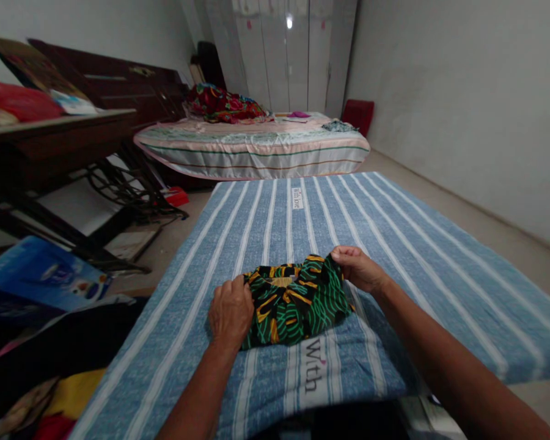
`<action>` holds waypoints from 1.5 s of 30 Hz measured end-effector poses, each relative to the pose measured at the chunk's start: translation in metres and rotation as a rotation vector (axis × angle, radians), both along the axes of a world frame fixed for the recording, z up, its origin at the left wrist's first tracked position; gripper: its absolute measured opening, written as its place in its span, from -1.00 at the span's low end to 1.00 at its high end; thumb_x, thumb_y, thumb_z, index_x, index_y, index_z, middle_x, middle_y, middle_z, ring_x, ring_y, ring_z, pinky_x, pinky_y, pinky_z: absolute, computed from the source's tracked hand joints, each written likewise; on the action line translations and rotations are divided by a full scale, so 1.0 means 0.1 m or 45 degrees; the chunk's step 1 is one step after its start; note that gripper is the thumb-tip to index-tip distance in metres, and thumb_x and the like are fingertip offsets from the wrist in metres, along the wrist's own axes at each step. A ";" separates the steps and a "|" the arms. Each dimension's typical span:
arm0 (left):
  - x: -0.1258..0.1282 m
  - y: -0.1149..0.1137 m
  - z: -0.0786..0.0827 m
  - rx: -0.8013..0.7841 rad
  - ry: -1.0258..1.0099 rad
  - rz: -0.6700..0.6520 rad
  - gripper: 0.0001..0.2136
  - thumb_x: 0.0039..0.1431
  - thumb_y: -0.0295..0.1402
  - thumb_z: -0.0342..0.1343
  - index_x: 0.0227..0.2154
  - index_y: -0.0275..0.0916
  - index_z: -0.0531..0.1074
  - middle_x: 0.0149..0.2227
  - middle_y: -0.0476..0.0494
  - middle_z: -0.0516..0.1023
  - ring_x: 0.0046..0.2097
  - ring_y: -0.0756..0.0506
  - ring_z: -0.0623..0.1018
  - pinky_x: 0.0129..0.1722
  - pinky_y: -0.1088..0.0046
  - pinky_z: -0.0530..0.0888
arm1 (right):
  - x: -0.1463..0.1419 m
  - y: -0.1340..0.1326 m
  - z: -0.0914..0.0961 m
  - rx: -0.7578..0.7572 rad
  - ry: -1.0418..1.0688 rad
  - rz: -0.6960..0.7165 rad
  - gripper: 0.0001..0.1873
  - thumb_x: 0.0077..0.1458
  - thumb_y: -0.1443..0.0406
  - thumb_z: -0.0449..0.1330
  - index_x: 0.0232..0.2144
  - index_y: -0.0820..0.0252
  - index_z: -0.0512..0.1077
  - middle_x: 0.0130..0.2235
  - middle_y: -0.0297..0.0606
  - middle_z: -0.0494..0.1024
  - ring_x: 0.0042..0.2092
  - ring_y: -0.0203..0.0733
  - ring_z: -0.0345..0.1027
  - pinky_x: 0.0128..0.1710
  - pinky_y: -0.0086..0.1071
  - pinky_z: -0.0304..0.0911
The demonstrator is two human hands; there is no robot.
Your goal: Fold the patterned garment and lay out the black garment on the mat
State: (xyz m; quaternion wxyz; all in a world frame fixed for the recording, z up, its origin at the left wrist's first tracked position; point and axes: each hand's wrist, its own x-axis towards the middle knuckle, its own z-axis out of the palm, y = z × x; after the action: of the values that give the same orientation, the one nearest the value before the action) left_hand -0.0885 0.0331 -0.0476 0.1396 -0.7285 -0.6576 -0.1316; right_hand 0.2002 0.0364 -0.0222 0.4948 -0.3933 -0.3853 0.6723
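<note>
A small garment (297,302) in black cloth with green and yellow stripes lies bunched on a blue mattress with white stripes (394,244). My left hand (230,311) rests on the garment's left edge, fingers curled and pinching the cloth. At the garment's upper right corner my right hand (360,269) pinches the fabric with closed fingers. Both forearms reach in from the bottom of the view.
A second mattress (256,150) with a heap of red patterned cloth (224,104) lies further back. At the left stands a dark wooden table on a treadle frame (55,140). Blue packaging (46,275) and mixed cloth lie at the lower left. A white wardrobe (279,55) is at the far wall.
</note>
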 end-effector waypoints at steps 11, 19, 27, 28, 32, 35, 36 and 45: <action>-0.02 0.01 -0.01 -0.018 -0.037 -0.025 -0.73 0.22 -0.36 -0.14 -0.14 -0.31 0.40 -0.29 -0.27 0.47 -0.20 -0.26 0.42 -0.22 0.24 0.37 | 0.05 0.04 -0.09 0.077 -0.021 -0.020 -0.59 -0.25 0.07 0.38 -0.64 0.21 0.30 -0.65 -0.45 0.33 -0.61 -0.42 0.15 -0.57 -0.50 0.09; -0.08 0.06 -0.04 0.027 -0.052 -0.063 -0.73 0.22 -0.35 -0.15 -0.18 -0.29 0.41 -0.28 -0.25 0.50 -0.19 -0.22 0.45 -0.17 0.28 0.38 | -0.06 0.17 -0.29 -0.026 -0.056 -0.081 -0.64 -0.27 0.14 0.39 -0.62 0.22 0.33 -0.66 -0.45 0.34 -0.64 -0.42 0.17 -0.65 -0.54 0.07; -0.09 0.13 0.10 0.065 -0.114 -0.080 -0.70 0.19 -0.32 -0.15 -0.23 -0.33 0.45 -0.26 -0.29 0.53 -0.18 -0.24 0.48 -0.14 0.23 0.41 | 0.02 0.11 -0.26 -0.058 0.093 -0.118 -0.73 -0.27 0.23 0.38 -0.54 0.23 0.38 -0.60 -0.41 0.39 -0.59 -0.42 0.22 -0.56 -0.51 0.22; -0.05 0.15 0.17 0.102 -0.129 -0.094 -0.70 0.19 -0.31 -0.14 -0.24 -0.34 0.46 -0.26 -0.30 0.53 -0.18 -0.25 0.48 -0.12 0.22 0.41 | 0.03 0.11 -0.26 -0.057 0.122 -0.117 -0.73 -0.27 0.23 0.38 -0.54 0.23 0.38 -0.56 -0.38 0.43 -0.56 -0.39 0.27 -0.55 -0.49 0.24; 0.36 0.25 0.49 0.082 -0.295 -0.352 -0.72 0.16 -0.32 -0.11 -0.23 -0.32 0.46 -0.23 -0.27 0.54 -0.13 -0.22 0.48 -0.07 0.25 0.39 | 0.00 0.11 -0.26 -0.067 0.207 -0.104 -0.72 -0.29 0.23 0.37 -0.53 0.23 0.38 -0.50 -0.33 0.48 -0.50 -0.31 0.35 -0.53 -0.44 0.29; 0.82 0.37 0.67 -0.245 -0.452 -0.714 -0.73 0.11 -0.33 -0.04 -0.19 -0.24 0.46 -0.16 -0.17 0.54 -0.10 -0.15 0.48 -0.10 0.35 0.41 | -0.03 0.10 -0.27 -0.072 0.244 -0.087 -0.72 -0.28 0.23 0.37 -0.52 0.23 0.38 -0.50 -0.33 0.48 -0.49 -0.31 0.35 -0.50 -0.43 0.30; 0.97 0.42 0.70 -0.389 -0.484 -0.832 -0.72 0.07 -0.36 -0.01 -0.17 -0.24 0.46 -0.16 -0.14 0.55 -0.10 -0.12 0.49 -0.11 0.39 0.41 | -0.03 0.10 -0.28 -0.071 0.254 -0.083 -0.72 -0.28 0.24 0.37 -0.51 0.23 0.38 -0.50 -0.33 0.48 -0.49 -0.32 0.35 -0.49 -0.43 0.29; 1.39 0.76 0.80 -0.977 -0.442 -1.017 -0.67 -0.14 -0.44 0.08 -0.23 -0.32 0.50 -0.48 0.02 0.44 -0.45 0.01 0.40 -0.46 0.54 0.29 | -0.07 0.08 -0.29 -0.067 0.267 -0.119 -0.72 -0.27 0.24 0.37 -0.52 0.23 0.38 -0.57 -0.41 0.39 -0.58 -0.42 0.19 -0.56 -0.51 0.14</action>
State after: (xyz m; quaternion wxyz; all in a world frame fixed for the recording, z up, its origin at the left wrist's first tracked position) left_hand 0.0501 0.1093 0.0322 -0.3051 -0.8864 -0.3455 -0.0439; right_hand 0.1930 0.0446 -0.0516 0.5526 -0.3513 -0.2949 0.6959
